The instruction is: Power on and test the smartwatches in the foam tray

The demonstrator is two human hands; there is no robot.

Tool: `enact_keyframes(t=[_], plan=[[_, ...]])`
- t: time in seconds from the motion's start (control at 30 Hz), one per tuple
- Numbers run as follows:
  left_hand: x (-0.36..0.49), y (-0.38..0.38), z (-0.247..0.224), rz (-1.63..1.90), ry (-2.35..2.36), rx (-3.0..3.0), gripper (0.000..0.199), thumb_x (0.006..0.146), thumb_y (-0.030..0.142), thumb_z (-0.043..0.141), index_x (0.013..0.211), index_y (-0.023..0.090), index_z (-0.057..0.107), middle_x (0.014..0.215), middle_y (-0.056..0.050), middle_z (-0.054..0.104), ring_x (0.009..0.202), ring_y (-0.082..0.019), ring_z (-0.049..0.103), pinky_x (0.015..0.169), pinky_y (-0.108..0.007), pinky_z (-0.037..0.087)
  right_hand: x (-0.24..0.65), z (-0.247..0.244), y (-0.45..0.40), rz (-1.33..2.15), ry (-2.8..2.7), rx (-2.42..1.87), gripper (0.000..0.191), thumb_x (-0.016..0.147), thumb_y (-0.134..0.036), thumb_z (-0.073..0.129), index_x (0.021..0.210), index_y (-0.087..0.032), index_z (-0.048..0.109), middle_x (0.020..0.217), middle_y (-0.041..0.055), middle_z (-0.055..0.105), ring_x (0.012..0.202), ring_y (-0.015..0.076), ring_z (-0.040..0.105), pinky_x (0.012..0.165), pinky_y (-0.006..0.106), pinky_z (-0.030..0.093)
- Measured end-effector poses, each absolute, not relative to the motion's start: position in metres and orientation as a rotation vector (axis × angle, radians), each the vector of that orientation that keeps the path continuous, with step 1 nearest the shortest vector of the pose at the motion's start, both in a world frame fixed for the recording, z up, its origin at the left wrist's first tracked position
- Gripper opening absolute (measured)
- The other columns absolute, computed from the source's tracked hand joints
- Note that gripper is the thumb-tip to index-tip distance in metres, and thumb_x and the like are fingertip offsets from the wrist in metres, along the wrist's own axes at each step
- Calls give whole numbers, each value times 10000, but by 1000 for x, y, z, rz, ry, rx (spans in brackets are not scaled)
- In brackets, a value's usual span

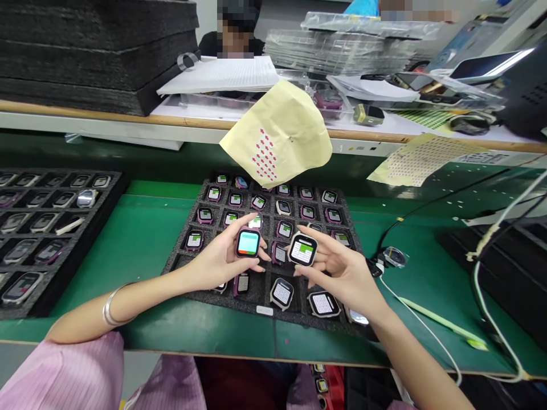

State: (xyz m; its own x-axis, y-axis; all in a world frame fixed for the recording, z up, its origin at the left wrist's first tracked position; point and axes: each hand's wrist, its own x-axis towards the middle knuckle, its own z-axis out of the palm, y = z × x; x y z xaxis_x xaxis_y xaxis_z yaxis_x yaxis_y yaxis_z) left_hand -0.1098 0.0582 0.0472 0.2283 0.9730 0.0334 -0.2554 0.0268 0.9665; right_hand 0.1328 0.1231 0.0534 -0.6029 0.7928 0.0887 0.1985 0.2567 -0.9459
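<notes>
Between the thumb and fingers of my left hand is a purple smartwatch without a strap, its screen lit light blue with an orange strip at the bottom. My right hand pinches a pale-cased smartwatch whose screen shows white and green blocks. Both watches are held face up above a black foam tray. Many strapless watches with lit screens sit in its compartments, among them a silver one near the front. My hands cover part of the middle rows.
Another foam tray of watches lies at the left. A shelf behind carries stacked black foam, papers and clear plastic trays. Yellow sticker sheets hang over its edge. A green pen-like stick and cables lie right. A person sits beyond.
</notes>
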Motion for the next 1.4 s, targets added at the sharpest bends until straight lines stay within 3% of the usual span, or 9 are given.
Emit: enact_keyframes(t=[0.07,0.13,0.2,0.27,0.37,0.53,1.1,1.3,1.4], plan=[[-120,58,42,1093,964,1250,677,835,187,650,1401,271,288,1062,-70,584,983,-228,656,801,-379,593,147,50,130,1026,-2176,-1034,538,844,-325,672,1339,-209,495,878,54,660,541,147,565,524,309,531],[-132,59,35,1042,1126,1450,577,811,222,684,1321,249,415,1097,-80,602,987,-236,652,871,-406,561,161,45,138,714,-2368,-1108,463,847,-351,645,1273,-199,542,853,51,637,576,172,571,577,335,529],[-142,60,30,1021,1219,1533,480,791,245,706,1224,223,499,1087,-78,618,967,-231,652,913,-415,533,172,39,145,533,-2519,-1106,403,859,-362,610,1221,-190,562,958,90,635,782,248,633,701,388,543],[-147,61,27,1031,1159,1418,462,806,237,684,1218,217,477,1042,-68,611,921,-220,658,818,-387,565,178,31,149,458,-2613,-1078,365,874,-350,573,1201,-187,562,1097,126,612,994,302,616,834,442,524],[-145,60,30,1069,981,1223,532,809,154,661,1268,234,405,1013,-48,569,881,-179,651,703,-298,569,181,24,151,432,-2696,-1056,396,890,-311,535,1261,-176,520,1172,149,576,1086,318,585,904,476,501],[-134,58,40,1141,922,1161,559,801,122,666,1288,231,415,1033,-55,561,899,-171,630,742,-306,564,175,28,150,347,-2723,-997,487,905,-296,518,1370,-172,445,1303,180,485,1173,344,527,940,509,482],[-136,61,38,1168,924,1226,434,878,203,604,1276,212,431,1005,-60,569,854,-164,635,702,-284,575,133,37,134,491,-2801,-775,377,928,-188,502,1304,-215,498,1251,147,493,1136,297,527,932,471,496],[-136,59,37,1083,941,1275,646,793,139,687,1345,236,367,1103,-81,570,901,-187,644,827,-345,557,122,34,136,451,-2833,-750,355,934,-189,499,1290,-175,491,1220,151,506,1111,299,541,929,467,506],[-138,59,34,1063,1057,1406,627,834,204,645,1379,224,336,1166,-106,578,972,-221,641,863,-368,543,119,31,141,405,-2874,-742,357,937,-178,502,1290,-128,489,1198,162,515,1102,304,538,929,465,505]])
